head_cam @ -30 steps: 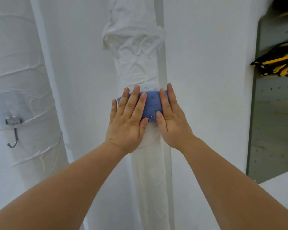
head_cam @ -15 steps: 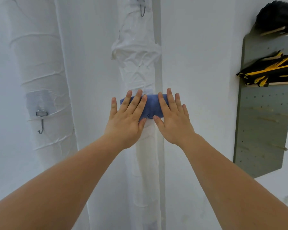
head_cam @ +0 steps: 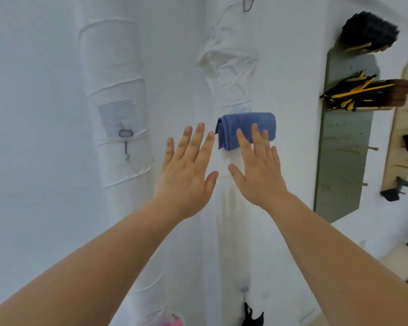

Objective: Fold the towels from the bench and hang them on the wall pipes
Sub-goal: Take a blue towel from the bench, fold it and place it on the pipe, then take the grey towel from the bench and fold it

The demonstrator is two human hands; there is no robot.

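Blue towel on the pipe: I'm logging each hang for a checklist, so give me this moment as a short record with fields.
towel: blue towel, folded, hanging on the middle wrapped pipe
left hand: open, fingers spread, beside the towel, apart from it
right hand: open, fingertips overlap the towel's lower edge; contact cannot be told
free hook: empty hook on the left pipe
right wall: grey pegboard with tools
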